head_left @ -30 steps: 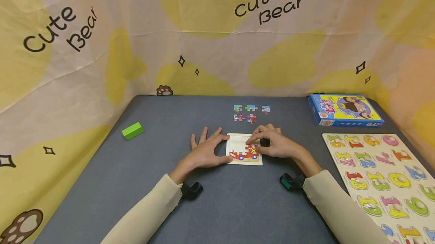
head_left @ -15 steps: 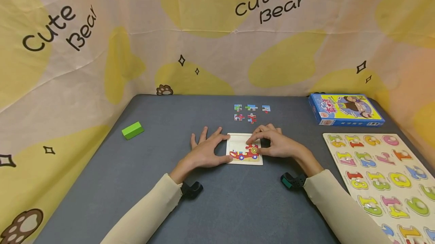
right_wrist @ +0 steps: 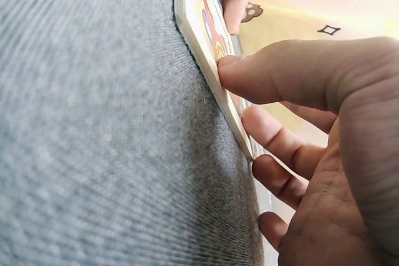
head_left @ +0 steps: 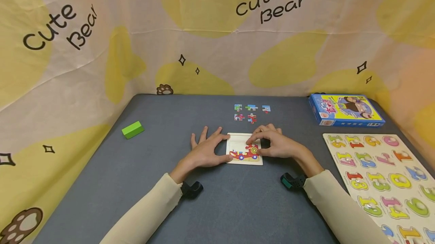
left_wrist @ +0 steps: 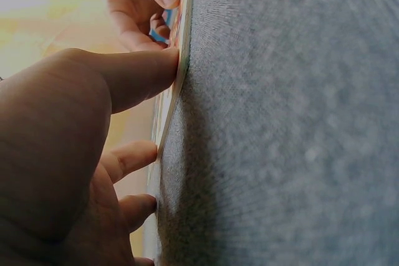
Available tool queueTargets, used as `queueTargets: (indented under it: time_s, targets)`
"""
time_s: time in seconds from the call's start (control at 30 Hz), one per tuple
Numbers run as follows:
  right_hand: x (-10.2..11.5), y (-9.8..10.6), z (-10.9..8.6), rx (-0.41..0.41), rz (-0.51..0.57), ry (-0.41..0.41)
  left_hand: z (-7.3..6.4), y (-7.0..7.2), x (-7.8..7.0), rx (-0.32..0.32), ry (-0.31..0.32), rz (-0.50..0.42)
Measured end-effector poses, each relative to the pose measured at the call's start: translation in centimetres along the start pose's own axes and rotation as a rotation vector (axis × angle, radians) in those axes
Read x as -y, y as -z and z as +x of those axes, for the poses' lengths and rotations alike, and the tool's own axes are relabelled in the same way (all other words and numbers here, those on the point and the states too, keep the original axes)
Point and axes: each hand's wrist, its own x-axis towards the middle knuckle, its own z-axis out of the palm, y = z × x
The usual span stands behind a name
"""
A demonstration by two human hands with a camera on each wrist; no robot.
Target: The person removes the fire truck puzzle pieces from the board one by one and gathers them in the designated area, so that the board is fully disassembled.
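A small square puzzle board with a pale frame lies flat between the hands. Its lower part shows a red vehicle with blue wheels; the upper part is bare. My left hand has its fingers spread, with thumb and index tip touching the board's left edge. My right hand reaches over the right edge. Its bent index finger and thumb pinch a red jigsaw piece with a yellow wheel, seated at the right of the picture. In the right wrist view the right thumb lies over the board's rim.
Several loose jigsaw pieces lie in two rows beyond the board. A green block sits at left. On the right are a blue puzzle box and a large number board. A patterned cloth hangs behind the table.
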Motion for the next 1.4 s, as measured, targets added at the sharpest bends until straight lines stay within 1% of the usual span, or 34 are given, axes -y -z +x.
queueTargets:
  time_s: [0.4, 0.83, 1.17, 1.4]
  targets:
    - [0.01, 0.06, 0.06, 0.001, -0.007, 0.011, -0.02, 0.15, -0.23, 0.008, 0.01, -0.001]
    - [0.11, 0.34, 0.03, 0.047, -0.013, 0.035, -0.06, 0.24, -0.27, 0.009, 0.004, -0.012]
    - [0.01, 0.53, 0.0, 0.029, -0.007, -0.008, 0.02, 0.19, -0.17, 0.009, 0.011, -0.003]
    - [-0.3, 0.51, 0.1, 0.021, 0.003, -0.004, 0.05, 0.15, -0.22, 0.01, 0.014, -0.003]
